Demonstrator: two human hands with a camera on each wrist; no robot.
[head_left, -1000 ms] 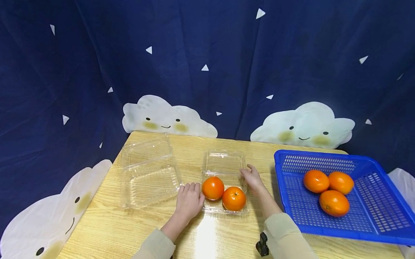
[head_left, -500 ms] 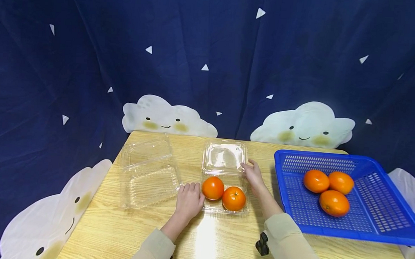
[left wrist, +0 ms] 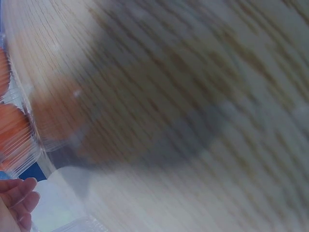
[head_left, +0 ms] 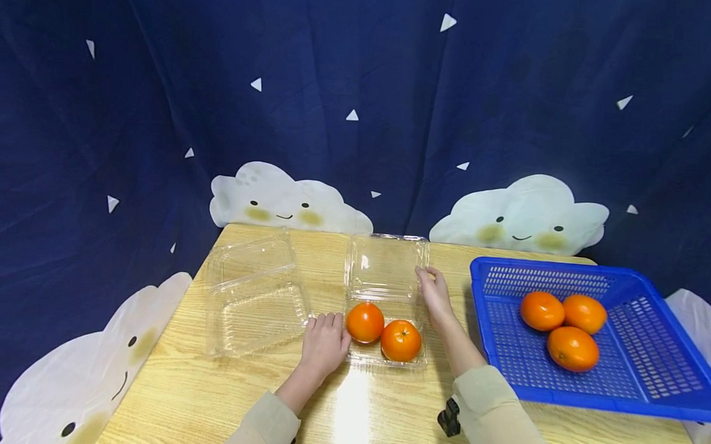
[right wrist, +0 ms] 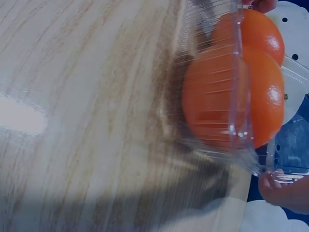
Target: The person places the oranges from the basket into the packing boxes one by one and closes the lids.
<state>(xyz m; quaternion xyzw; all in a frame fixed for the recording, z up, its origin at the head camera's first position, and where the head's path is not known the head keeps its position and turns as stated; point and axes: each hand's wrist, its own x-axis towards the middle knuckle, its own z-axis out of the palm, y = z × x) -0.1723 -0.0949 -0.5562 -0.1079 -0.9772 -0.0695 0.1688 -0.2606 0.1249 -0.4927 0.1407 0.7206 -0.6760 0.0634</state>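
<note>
In the head view, a clear plastic clamshell box (head_left: 384,366) sits mid-table with two glossy oranges (head_left: 365,323) in its base. Its lid (head_left: 386,267) is raised at the far side. My right hand (head_left: 436,296) pinches the lid's right edge; the right wrist view shows those fingers (right wrist: 273,181) at the lid's rim. Beside the box's left wall rests my left hand (head_left: 325,344), its thumb at the wall and its fingers loosely bent. The left wrist view catches these relaxed fingers (left wrist: 19,198) with nothing between them.
A second clear clamshell box (head_left: 260,311) lies opened out to the left, its near corner close to my left hand. On the right stands a blue plastic basket (head_left: 563,395) with 3 oranges (head_left: 572,349). A dark blue curtain (head_left: 397,117) hangs behind the table.
The lid has tilted up and its top edge has shifted toward the curtain. My right hand's fingers have closed on its right edge. The left hand has stayed in place.
</note>
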